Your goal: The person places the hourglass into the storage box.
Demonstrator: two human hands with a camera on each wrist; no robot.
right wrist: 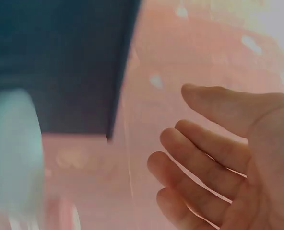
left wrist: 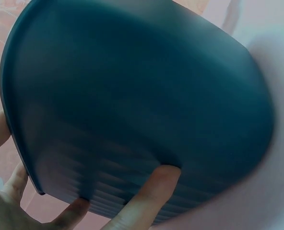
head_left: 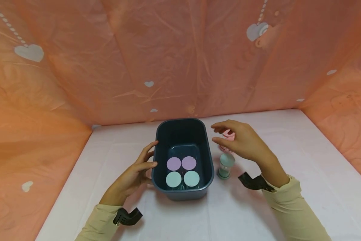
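Note:
A dark blue bin [head_left: 208,157] stands upright in front of me. On its floor are two lilac round-topped pieces [head_left: 174,163] and two mint ones [head_left: 173,179]. My left hand [head_left: 138,172] rests spread against the bin's left side, and in the left wrist view its fingertips [left wrist: 163,177] touch the outer wall. Right of the bin, my right hand [head_left: 240,139] is raised with its fingers loosely extended and nothing in it. Under it shows a pink timer-like piece [head_left: 229,135], partly hidden by the hand. A mint sand timer [head_left: 224,166] stands nearer to me.
White cloth [head_left: 180,221] covers the table. Behind it and at both sides hangs an orange-pink curtain [head_left: 180,60] with pale hearts. A black strap mount [head_left: 254,182] sits on the right wrist and another [head_left: 127,217] on the left.

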